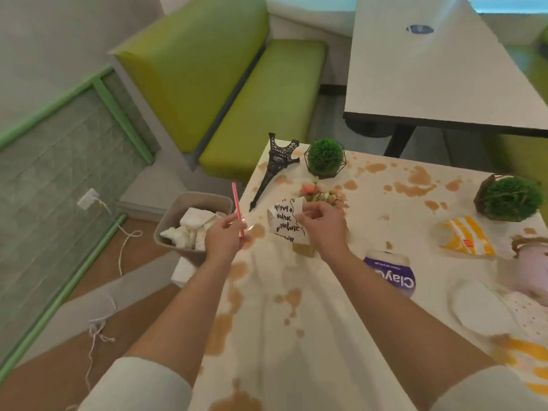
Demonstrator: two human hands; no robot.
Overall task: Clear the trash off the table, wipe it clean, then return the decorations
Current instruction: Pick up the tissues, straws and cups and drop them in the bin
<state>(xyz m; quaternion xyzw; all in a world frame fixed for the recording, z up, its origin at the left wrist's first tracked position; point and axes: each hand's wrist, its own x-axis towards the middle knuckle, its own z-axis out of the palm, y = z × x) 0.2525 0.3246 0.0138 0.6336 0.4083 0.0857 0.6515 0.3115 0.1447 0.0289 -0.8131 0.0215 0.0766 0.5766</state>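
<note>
My left hand (224,236) pinches a red straw (236,203) at the table's left edge, beside the grey bin (175,216) full of white crumpled paper. My right hand (321,225) grips a white paper cup with black lettering (284,222) above the stained white table (311,321). Decorations stand at the far side: a fallen black Eiffel tower model (271,167), a green ball plant in a wire frame (325,158), another green ball plant (510,198), and a small pink flower pot (318,195) behind the cup.
Trash lies on the right of the table: a purple wipes pack (391,272), a yellow striped wrapper (467,237), a white lid (482,307), a pink cup (533,271). A green bench (261,108) and a second table (439,69) stand beyond. Cables trail over the floor at left.
</note>
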